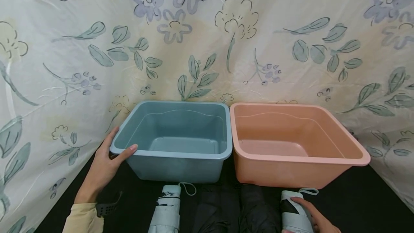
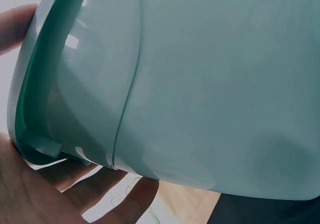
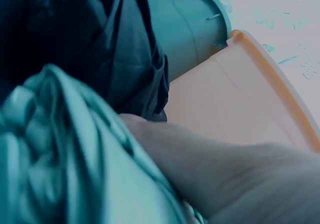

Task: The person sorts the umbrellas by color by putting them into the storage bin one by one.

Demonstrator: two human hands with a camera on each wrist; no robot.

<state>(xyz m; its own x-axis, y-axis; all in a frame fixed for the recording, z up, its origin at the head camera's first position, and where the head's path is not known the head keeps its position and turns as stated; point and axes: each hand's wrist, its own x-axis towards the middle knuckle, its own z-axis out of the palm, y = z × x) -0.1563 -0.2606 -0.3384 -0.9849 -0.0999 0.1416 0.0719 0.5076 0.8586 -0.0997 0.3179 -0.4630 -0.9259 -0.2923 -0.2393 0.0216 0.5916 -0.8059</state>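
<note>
My left hand (image 1: 102,166) holds the near left corner of a blue plastic basin (image 1: 181,168), thumb over the front rim and fingers along the outer left side. In the left wrist view, the fingers (image 2: 132,201) curl against the outside of its wall. At the lower right, my right hand (image 1: 318,218) grips a folded pale blue umbrella (image 1: 292,220) with a wrist loop, partly cut off by the frame. The right wrist view shows the umbrella's gathered fabric (image 3: 75,159) close up, with the hand alongside.
A peach basin (image 1: 278,172) stands right beside the blue one. A second folded pale umbrella (image 1: 165,215) lies before the blue basin. Between the umbrellas is crinkled black fabric (image 1: 216,208). Behind the basins hangs a floral cloth (image 1: 200,46), which also flanks both sides.
</note>
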